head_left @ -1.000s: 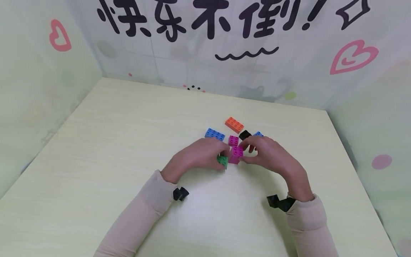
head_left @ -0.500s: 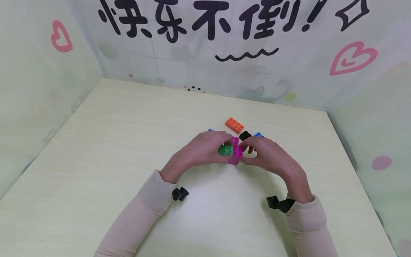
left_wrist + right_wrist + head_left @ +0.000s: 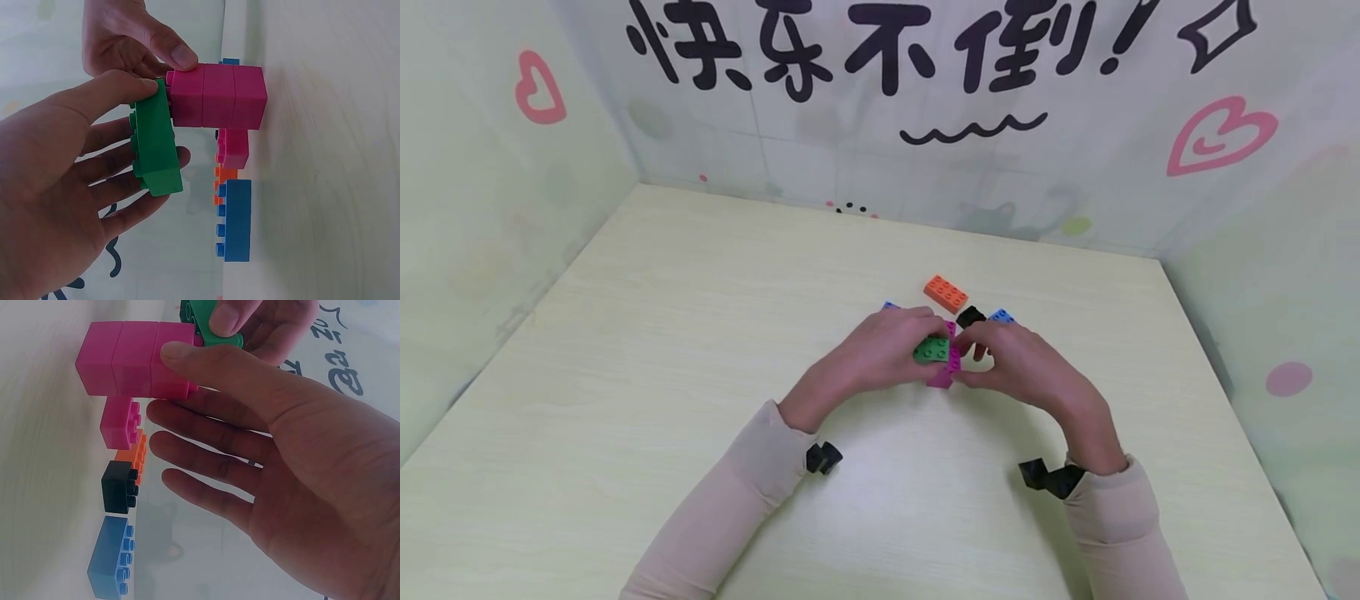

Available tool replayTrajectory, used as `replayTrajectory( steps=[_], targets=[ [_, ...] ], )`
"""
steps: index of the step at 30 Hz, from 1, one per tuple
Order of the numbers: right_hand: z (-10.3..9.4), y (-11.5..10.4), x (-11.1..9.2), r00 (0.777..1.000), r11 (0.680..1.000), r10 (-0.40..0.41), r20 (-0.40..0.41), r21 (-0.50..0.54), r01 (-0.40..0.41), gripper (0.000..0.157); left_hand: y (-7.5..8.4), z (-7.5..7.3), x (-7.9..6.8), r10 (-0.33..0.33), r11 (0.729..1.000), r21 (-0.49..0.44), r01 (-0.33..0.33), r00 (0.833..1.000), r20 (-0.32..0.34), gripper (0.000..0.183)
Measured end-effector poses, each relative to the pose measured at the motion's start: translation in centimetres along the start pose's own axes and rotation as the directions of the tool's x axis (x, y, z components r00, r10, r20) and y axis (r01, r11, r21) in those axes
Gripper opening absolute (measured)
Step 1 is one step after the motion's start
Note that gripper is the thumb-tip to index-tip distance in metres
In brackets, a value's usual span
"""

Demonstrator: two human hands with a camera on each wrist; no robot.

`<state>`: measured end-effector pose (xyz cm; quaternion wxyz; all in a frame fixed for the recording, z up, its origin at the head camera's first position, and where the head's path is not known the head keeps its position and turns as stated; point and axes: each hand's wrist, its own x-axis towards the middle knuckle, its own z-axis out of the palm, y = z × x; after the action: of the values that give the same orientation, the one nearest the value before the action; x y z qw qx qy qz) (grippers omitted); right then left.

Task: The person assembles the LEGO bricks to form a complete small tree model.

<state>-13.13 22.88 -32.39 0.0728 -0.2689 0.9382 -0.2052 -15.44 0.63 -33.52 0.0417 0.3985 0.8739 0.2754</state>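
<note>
My left hand (image 3: 887,350) pinches a green brick (image 3: 932,349), thumb on its studded face and fingers behind. My right hand (image 3: 1026,358) steadies a pink stack (image 3: 219,97) of three bricks between thumb and fingers; the stack stands upright on the table. In the left wrist view, one end of the green brick lies right at the stack's top studs. The brick is slightly tilted against the stack, its other end jutting out past it. From the head view the green brick covers part of the stack's top.
Around the stack lie a small pink brick (image 3: 117,423), a black brick (image 3: 117,486), an orange brick (image 3: 946,293), a blue brick (image 3: 237,220) on the left and another blue brick (image 3: 109,556) on the right. A printed wall (image 3: 805,142) bounds the table's (image 3: 700,275) back.
My left hand has carried the green brick up and right, from beside the pink stack to over its top. The right hand has kept its hold on the stack, shifting only slightly.
</note>
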Motion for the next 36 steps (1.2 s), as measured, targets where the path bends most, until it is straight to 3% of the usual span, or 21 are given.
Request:
replayTrajectory(
  steps=[11,20,36],
  targets=[
    [-0.1,-0.1,0.0,1.0,1.0,-0.001,-0.001,-0.001,0.001,0.032,0.1,0.4,0.1,-0.008,1.0,0.023,0.009,1.0,-0.022,0.049],
    [-0.1,-0.3,0.0,1.0,1.0,0.004,0.008,-0.01,-0.004,0.033,0.1,0.6,0.1,-0.024,1.0,-0.018,0.024,1.0,-0.02,0.048],
    [0.0,-0.2,0.0,1.0,1.0,0.015,0.013,-0.013,-0.015,0.033,0.4,1.2,0.4,-0.059,0.996,0.073,0.057,0.998,0.017,0.046]
  ],
)
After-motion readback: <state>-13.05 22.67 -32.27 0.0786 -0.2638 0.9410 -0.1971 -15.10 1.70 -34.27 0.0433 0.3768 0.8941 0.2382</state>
